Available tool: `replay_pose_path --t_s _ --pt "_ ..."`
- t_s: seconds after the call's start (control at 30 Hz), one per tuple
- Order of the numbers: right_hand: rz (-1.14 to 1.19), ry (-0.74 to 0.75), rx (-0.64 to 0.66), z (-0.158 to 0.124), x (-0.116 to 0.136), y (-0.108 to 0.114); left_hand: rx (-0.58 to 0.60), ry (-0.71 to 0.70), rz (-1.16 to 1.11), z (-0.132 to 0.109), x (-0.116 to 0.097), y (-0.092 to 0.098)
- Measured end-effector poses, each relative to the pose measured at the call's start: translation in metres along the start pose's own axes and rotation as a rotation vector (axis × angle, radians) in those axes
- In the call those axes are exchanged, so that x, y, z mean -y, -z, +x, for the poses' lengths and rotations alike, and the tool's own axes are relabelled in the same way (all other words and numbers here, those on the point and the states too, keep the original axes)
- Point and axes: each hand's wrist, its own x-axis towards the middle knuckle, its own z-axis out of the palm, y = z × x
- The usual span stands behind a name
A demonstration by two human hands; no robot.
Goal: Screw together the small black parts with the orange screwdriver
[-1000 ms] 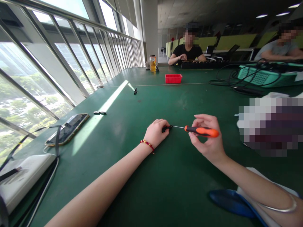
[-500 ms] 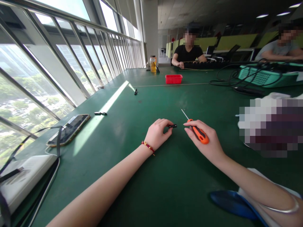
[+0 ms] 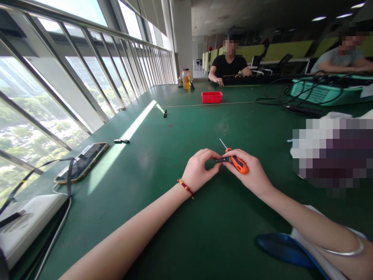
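Between the fingertips of my left hand [image 3: 201, 165] is a small black part [image 3: 221, 160], narrow and bar-shaped, with what look like small holes or screws. My right hand [image 3: 250, 169] has an orange-and-black screwdriver [image 3: 239, 165] tucked in it, the thin metal shaft pointing away to the upper left. The thumb and forefinger of that same hand meet the right end of the black part, so both hands touch it just above the green table [image 3: 186, 241]. Two similar black pieces lie farther off: one in the sunlit strip [image 3: 121, 141], another beyond it [image 3: 165, 114].
A phone [image 3: 83, 161] and a white power strip [image 3: 32, 225] with cables lie at the left. Farther back stand a red tray [image 3: 211, 97], a jar [image 3: 186, 79] and a teal basket [image 3: 320, 91] with black cables. Two people sit across the table.
My right hand has moved left with the screwdriver and now touches the black part. My left hand has shifted slightly right, bringing the part closer to it.
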Motion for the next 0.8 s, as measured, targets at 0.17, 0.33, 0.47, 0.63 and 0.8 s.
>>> replay_pose_path --t_s 0.17,0.33,0.47,0.63,0.8 --pt "0.014 -0.003 0.064 0.001 -0.003 -0.001 0.126 0.150 -0.214 0.003 0.011 0.004" --pt "0.048 0.017 0.121 0.001 -0.004 -0.001 0.273 0.318 -0.589 0.005 0.026 0.007" --pt "0.062 0.018 0.141 0.001 -0.004 -0.001 0.291 0.330 -0.663 0.006 0.030 0.008" --pt "0.073 0.009 0.141 0.001 -0.005 -0.001 0.291 0.368 -0.647 0.007 0.028 0.009" --pt "0.068 0.007 0.150 0.003 -0.006 0.000 0.260 0.384 -0.610 0.006 0.028 0.007"
